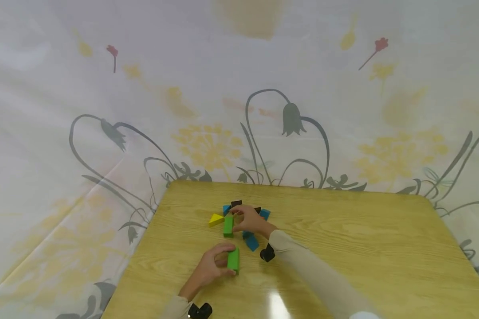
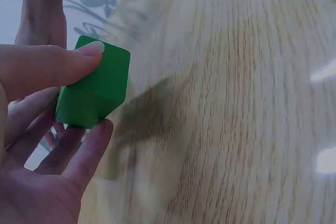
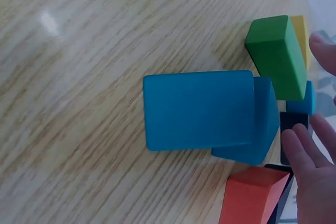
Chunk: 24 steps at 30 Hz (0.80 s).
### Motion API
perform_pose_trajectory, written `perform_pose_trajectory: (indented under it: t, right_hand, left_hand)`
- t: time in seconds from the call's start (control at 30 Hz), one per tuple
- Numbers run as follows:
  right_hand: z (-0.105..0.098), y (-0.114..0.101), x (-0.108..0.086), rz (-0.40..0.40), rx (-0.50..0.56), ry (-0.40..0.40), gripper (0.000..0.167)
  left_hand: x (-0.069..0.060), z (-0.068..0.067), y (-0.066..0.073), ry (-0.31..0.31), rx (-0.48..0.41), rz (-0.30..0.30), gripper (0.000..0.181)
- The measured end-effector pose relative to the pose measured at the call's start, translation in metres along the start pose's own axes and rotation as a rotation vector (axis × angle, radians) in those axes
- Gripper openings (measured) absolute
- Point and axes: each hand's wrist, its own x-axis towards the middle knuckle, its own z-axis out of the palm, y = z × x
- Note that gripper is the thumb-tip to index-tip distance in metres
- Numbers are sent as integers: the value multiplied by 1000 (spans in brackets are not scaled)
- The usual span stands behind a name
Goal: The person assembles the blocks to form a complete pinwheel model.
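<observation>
From my head feed I see the left hand (image 1: 212, 266) holding the near green block (image 1: 233, 260), thumb on one side and fingers on the other, over the surface (image 1: 355, 248) toward the person's side of the other blocks. The left wrist camera adds what that feed cannot: the thumb pressed on one face, fingertips under the opposite edge, and a shadow on the wood beside the block. The right wrist view catches only a sliver of that block at its top edge.

The right hand (image 1: 250, 219) is held wide, thumb and fingers parted, beside the far green block (image 1: 228, 227). From above I would have trouble judging contact; my right wrist feed shows a gap between thumb and block, with the fingertips over a black block (image 3: 294, 135). That feed also gives me a red block (image 3: 252, 192), nearly all covered by the hand from overhead, and a large blue block (image 3: 197, 111) in front of another. The yellow triangular block (image 1: 215, 220) reads clearly only from the head, just left of the far green block.
</observation>
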Motion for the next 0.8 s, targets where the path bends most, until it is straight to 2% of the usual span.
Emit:
perform_pose_trajectory:
  t: [0.13, 0.3, 0.43, 0.57, 0.8]
  right_hand:
    - [7, -4, 8, 8, -67, -50, 58]
    - [13, -5, 14, -56, -195, -68, 59]
    - [14, -4, 14, -45, -205, -55, 58]
    - [10, -6, 14, -21, -188, -51, 55]
    - [3, -6, 13, -9, -177, -76, 53]
  left_hand:
    - [-6, 4, 5, 22, 28, 15, 60]
    - [-11, 10, 11, 36, 59, 51, 59]
    - [-16, 18, 16, 31, 42, 61, 58]
    - [-17, 29, 19, -8, 19, 89, 56]
    - [-17, 56, 24, -112, 9, 164, 52]
